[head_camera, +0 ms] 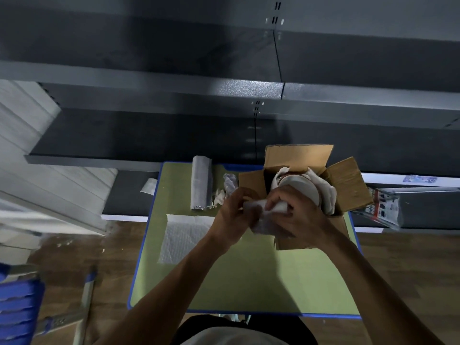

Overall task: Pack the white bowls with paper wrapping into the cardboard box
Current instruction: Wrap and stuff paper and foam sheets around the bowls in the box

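Note:
An open cardboard box [346, 185] stands on the right of the green table [236, 275], flaps spread. Inside it a white bowl [302, 186] sits among white wrapping paper [327, 192]. Just in front of the box's left flap, my left hand [235, 215] and my right hand [296, 212] both grip a crumpled piece of white paper [258, 207] between them. Whether a bowl is inside that paper is hidden by my fingers.
A grey roll of paper [201, 185] lies at the table's far side with crumpled scraps [230, 184] beside it. A flat white sheet [184, 235] lies on the left of the table. Dark metal shelves [224, 90] rise behind. Blue crates [17, 312] stand at lower left.

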Available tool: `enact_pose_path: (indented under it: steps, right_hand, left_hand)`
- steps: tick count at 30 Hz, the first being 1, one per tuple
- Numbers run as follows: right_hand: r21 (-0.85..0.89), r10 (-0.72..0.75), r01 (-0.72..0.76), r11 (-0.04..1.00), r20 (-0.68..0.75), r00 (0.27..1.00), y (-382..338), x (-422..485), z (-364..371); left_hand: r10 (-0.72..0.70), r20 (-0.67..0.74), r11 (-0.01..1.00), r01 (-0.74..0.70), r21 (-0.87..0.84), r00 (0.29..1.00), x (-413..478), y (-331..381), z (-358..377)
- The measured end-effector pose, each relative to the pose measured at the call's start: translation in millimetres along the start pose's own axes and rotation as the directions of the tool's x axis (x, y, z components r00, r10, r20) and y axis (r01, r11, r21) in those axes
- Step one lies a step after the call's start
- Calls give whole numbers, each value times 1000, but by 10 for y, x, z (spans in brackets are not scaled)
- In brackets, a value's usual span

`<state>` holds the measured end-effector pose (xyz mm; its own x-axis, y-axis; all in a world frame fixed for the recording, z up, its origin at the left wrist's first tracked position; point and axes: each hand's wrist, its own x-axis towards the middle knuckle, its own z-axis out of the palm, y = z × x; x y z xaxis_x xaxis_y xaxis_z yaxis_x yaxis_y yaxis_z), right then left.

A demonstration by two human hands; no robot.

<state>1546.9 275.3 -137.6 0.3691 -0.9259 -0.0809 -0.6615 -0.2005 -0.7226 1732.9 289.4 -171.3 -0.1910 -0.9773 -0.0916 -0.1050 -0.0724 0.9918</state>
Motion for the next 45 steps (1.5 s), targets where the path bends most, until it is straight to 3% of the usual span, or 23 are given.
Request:
enact_pose_path:
  steps: [4, 7, 12, 14, 17, 21, 24, 28, 34, 37, 39, 41, 42, 45]
  right_hand:
    - [149, 60, -54, 987, -33, 998, 21, -58, -14]
    - [137, 150, -144, 980, -36, 988, 79, -46, -45]
    - [84, 161, -157, 984, -46, 986, 121, -62, -163]
    - [71, 173, -169, 983, -51, 984, 168, -46, -190]
    - [55, 137, -134, 989, -56, 989, 153, -79, -192]
    - [11, -37, 41, 999, -231, 972, 144, -58, -239]
    - [53, -42, 53, 997, -201, 979, 259, 52, -309]
    - [92, -10, 35, 995, -257, 966, 328, 83, -388]
    - [235, 11, 15, 972, -112, 994, 396, 53, -486]
    - [175, 19, 3, 985, -121, 992, 453, 27, -504]
    - [106, 60, -47, 993, -127, 990, 544, 15, -529]
    - [88, 106, -95, 992, -124, 987, 634, -14, -543]
    - [71, 124, -115, 991, -128, 984, 661, -27, -548]
    - [18, 123, -121, 992, -142, 982, 670, -52, -578]
  left_hand:
    - [63, 11, 995, -63, 80, 998, 76, -24, 28]
    - [37, 18, 998, -38, 47, 999, 130, 24, 73]
    - [-11, 155, 994, 27, -102, 988, 131, 117, 129]
    - [-34, 139, 994, 48, -102, 990, 152, 110, 158]
    - [-21, 68, 1000, 21, 6, 997, 205, 82, 180]
    - [54, 65, 998, -57, 37, 996, 284, 131, 181]
    - [111, 77, 993, -114, 39, 991, 357, 215, 214]
    - [37, 52, 998, -34, -55, 998, 437, 270, 278]
    - [82, 101, 994, -89, 66, 991, 581, 217, 231]
    - [51, 194, 986, -80, 147, 980, 591, 194, 223]
    - [75, 271, 899, -182, 398, 960, 613, 102, 178]
    - [115, 370, 642, -353, 681, 922, 638, 28, 131]
    - [122, 417, 558, -410, 722, 901, 661, 14, 121]
    - [103, 517, 477, -499, 724, 850, 781, 47, 166]
